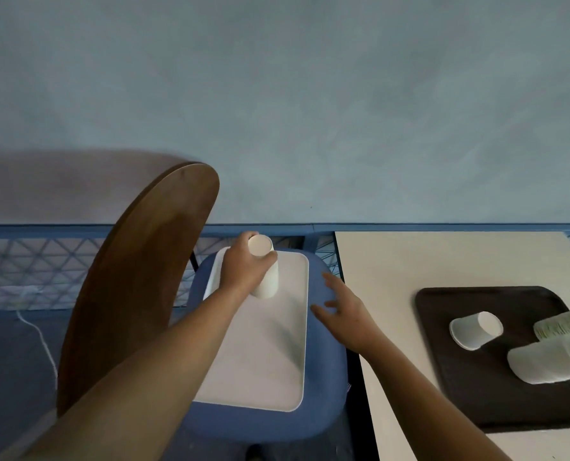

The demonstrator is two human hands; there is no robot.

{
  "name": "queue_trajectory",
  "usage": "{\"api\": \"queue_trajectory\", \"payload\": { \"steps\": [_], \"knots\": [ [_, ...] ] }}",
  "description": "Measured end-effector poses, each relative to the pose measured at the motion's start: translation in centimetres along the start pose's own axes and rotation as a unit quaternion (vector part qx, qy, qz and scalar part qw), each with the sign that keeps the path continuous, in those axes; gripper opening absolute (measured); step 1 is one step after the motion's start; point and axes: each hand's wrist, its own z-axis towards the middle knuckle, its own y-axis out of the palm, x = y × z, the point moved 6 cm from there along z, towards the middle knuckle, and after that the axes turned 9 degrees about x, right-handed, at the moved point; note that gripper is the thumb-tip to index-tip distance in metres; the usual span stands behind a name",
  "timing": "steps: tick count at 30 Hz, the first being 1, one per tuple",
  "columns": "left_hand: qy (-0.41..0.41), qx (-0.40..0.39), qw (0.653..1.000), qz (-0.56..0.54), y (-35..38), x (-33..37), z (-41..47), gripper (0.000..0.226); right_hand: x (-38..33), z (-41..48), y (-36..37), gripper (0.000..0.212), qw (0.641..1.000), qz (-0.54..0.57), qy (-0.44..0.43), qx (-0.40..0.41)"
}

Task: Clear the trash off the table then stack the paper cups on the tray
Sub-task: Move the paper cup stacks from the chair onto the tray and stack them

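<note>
My left hand grips a white paper cup, held upside down with its base up, over the far end of a white tray. That tray lies on a blue chair seat. My right hand hovers open with spread fingers over the seat's right edge, holding nothing. On the white table to the right sits a dark tray. It carries one white cup lying on its side and two nested rows of cups lying at the frame's right edge.
The chair's brown wooden backrest rises at the left of the seat. A blue-grey wall stands behind, with a patterned floor strip and a white cable at the left.
</note>
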Motion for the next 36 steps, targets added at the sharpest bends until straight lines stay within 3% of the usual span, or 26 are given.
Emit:
{"api": "queue_trajectory", "payload": {
  "steps": [6, 11, 14, 19, 23, 28, 36],
  "knots": [
    [-0.057, 0.020, 0.995, -0.073, 0.6, -2.5, -6.8, 0.064, -3.3, 0.3, 2.1, 0.052, 0.999, 0.019, -0.022, -0.042],
    [-0.072, -0.016, 0.995, -0.064, 1.7, -6.7, -10.9, 0.072, -4.1, -0.6, 4.3, 0.064, 0.992, 0.062, -0.027, -0.111],
    [-0.084, -0.053, 0.993, -0.069, 2.9, -9.5, -12.4, 0.071, -4.1, -1.7, 6.2, 0.073, 0.987, 0.035, -0.060, -0.143],
    [-0.113, -0.111, 0.985, -0.067, 2.8, -11.3, -14.7, 0.072, -3.1, -2.7, 8.0, 0.073, 0.994, 0.006, -0.044, -0.103],
    [-0.094, -0.093, 0.989, -0.063, 2.7, -11.4, -14.8, 0.065, -1.9, -3.3, 9.0, 0.067, 0.994, 0.062, -0.006, -0.091],
    [-0.069, -0.088, 0.991, -0.075, 2.5, -13.5, -14.7, 0.078, -1.6, -3.4, 8.2, 0.060, 0.987, 0.132, 0.044, -0.082],
    [-0.014, -0.079, 0.992, -0.094, 1.0, -5.4, -15.6, 0.084, -3.6, -3.5, 2.0, 0.051, 0.984, 0.176, 0.039, -0.001]
  ]
}}
